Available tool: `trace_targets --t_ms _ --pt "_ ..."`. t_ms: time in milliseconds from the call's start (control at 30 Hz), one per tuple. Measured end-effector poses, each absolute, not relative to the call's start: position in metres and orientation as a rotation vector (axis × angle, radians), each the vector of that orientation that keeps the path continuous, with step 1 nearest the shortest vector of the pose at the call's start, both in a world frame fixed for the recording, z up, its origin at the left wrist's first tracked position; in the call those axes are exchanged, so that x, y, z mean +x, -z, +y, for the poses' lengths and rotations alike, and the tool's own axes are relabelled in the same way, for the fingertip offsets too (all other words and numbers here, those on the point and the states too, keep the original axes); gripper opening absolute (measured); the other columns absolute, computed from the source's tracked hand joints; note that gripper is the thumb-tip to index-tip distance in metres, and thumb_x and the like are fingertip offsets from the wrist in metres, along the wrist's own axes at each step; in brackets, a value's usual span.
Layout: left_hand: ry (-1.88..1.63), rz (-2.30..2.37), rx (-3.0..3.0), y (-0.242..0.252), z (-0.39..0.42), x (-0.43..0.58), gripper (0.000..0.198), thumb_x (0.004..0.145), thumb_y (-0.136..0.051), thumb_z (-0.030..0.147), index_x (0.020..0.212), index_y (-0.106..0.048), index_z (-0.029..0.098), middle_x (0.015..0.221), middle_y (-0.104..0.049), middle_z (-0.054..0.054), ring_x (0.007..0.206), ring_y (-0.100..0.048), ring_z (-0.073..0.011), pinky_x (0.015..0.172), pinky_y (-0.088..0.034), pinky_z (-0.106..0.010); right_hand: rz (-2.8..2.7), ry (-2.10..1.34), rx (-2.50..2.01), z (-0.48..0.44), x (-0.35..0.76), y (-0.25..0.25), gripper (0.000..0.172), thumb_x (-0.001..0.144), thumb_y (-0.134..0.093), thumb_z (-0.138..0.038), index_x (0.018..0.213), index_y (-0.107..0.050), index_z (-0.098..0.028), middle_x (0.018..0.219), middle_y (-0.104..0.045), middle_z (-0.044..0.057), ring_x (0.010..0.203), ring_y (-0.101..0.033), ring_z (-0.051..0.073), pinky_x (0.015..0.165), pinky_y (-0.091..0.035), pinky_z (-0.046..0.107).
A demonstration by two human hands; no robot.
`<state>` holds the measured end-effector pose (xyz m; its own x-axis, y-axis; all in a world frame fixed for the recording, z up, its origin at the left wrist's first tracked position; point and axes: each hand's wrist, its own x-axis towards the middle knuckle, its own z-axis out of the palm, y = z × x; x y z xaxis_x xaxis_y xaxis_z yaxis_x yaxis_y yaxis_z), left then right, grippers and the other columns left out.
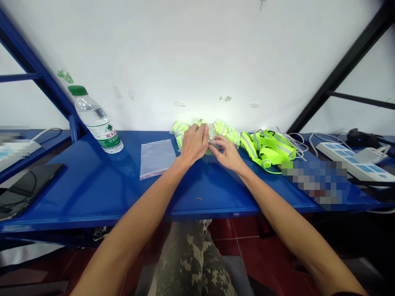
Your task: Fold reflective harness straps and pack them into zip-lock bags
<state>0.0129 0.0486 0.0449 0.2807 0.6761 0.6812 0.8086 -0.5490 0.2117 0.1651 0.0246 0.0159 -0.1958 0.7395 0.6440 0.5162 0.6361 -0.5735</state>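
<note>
Bag (212, 132): clear, between our two hands above the blue counter (123, 197), with some green showing through.
Left hand (195, 142): we see its back, fingers bent over the bag's left side; the underside of this grip is hidden, so we cannot tell how far it is closed.
Right hand (227, 152): thumb and fingers curve in at the bag's right side, the grip narrowed; we cannot tell whether it pinches the plastic.
Packs (227, 131): yellow-green straps in clear wrapping, near the wall behind our hands.
Loose straps (277, 149): heaped right of our right hand, grey-striped.
Pouch (158, 158): flat, left of our left hand.
Bottle (98, 123): green-capped, standing farther left.
</note>
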Motion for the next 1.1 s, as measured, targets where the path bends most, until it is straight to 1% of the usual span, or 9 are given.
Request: trace_targets --t_ms 133,300,400,500,600,700,833,967,1100 --pt "1.094 -1.366 -2.353 -0.048 0.044 0.013 0.05 0.103 -0.017 0.038 0.12 -0.059 0.017 0.106 -0.063 -0.012 0.101 -0.056 -0.0232 0.089 -0.041 -0.036 -1.954 -0.306 -0.983 0.025 0.167 -0.016 0.025 0.092 -0.054 -0.031 0.079 -0.07 -0.018 0.094 -0.058 0.008 0.081 -0.057 0.018 0.061 -0.045 0.029" --pt "0.824 -1.269 -2.567 -0.069 0.047 -0.003 0.039 0.098 -0.035 0.042 0.1 -0.066 0.019 0.094 -0.068 -0.009 0.089 -0.061 -0.0234 0.078 -0.042 -0.033 -2.007 -0.298 -0.921 0.026 0.168 -0.016 0.027 0.093 -0.049 -0.024 0.074 -0.066 -0.017 0.089 -0.059 0.007 0.079 -0.056 0.017 0.072 -0.046 0.031" --pt "0.847 -1.259 -2.602 -0.078 0.048 -0.009 0.036 0.096 -0.04 0.045 0.107 -0.062 0.02 0.095 -0.069 -0.008 0.087 -0.063 -0.0237 0.075 -0.042 -0.032 -2.011 -0.232 -0.889 0.026 0.167 -0.017 0.027 0.093 -0.046 -0.02 0.075 -0.066 -0.016 0.085 -0.059 0.007 0.078 -0.057 0.017 0.073 -0.045 0.03" --pt "0.823 -1.284 -2.637 -0.073 0.047 -0.005 0.037 0.098 -0.035 0.043 0.116 -0.056 0.019 0.097 -0.07 -0.009 0.088 -0.065 -0.0244 0.073 -0.042 -0.032 -2.019 -0.214 -0.898 0.025 0.166 -0.017 0.029 0.093 -0.046 -0.022 0.073 -0.066 -0.016 0.083 -0.061 0.007 0.079 -0.059 0.018 0.074 -0.046 0.031" --pt "0.811 -1.39 -2.562 -0.063 0.045 0.004 0.038 0.101 -0.027 0.042 0.117 -0.052 0.019 0.093 -0.071 -0.009 0.086 -0.067 -0.025 0.072 -0.042 -0.032 -1.895 -0.332 -0.954 0.027 0.168 -0.014 0.026 0.09 -0.054 -0.031 0.074 -0.069 -0.018 0.089 -0.067 0.008 0.085 -0.063 0.02 0.077 -0.05 0.034" --pt "0.841 -1.43 -2.495 -0.058 0.044 0.009 0.04 0.103 -0.02 0.042 0.116 -0.051 0.02 0.092 -0.072 -0.008 0.085 -0.068 -0.0237 0.07 -0.041 -0.03 -1.705 -0.529 -1.022 0.03 0.171 -0.009 0.024 0.08 -0.068 -0.041 0.077 -0.072 -0.018 0.098 -0.071 0.01 0.089 -0.066 0.024 0.073 -0.054 0.036" --pt "0.872 -1.445 -2.456 -0.057 0.042 0.01 0.043 0.104 -0.016 0.043 0.116 -0.05 0.021 0.094 -0.072 -0.008 0.085 -0.068 -0.0214 0.066 -0.039 -0.028 -1.598 -0.678 -1.023 0.035 0.175 -0.006 0.033 0.07 -0.076 -0.048 0.082 -0.073 -0.017 0.099 -0.071 0.01 0.086 -0.068 0.025 0.073 -0.057 0.039" --pt "0.858 -1.472 -2.423 -0.055 0.041 0.012 0.044 0.104 -0.014 0.043 0.116 -0.05 0.021 0.094 -0.072 -0.007 0.085 -0.068 -0.0206 0.065 -0.038 -0.027 -1.683 -0.638 -0.995 0.036 0.177 -0.007 0.032 0.076 -0.071 -0.049 0.079 -0.073 -0.017 0.098 -0.068 0.01 0.089 -0.066 0.024 0.075 -0.057 0.038" --pt "0.854 -1.462 -2.395 -0.052 0.041 0.012 0.046 0.104 -0.014 0.044 0.115 -0.052 0.02 0.091 -0.072 -0.008 0.084 -0.067 -0.0213 0.065 -0.038 -0.028 -1.824 -0.592 -0.969 0.033 0.175 -0.009 0.03 0.085 -0.061 -0.045 0.076 -0.069 -0.018 0.098 -0.061 0.01 0.087 -0.061 0.021 0.069 -0.053 0.034"
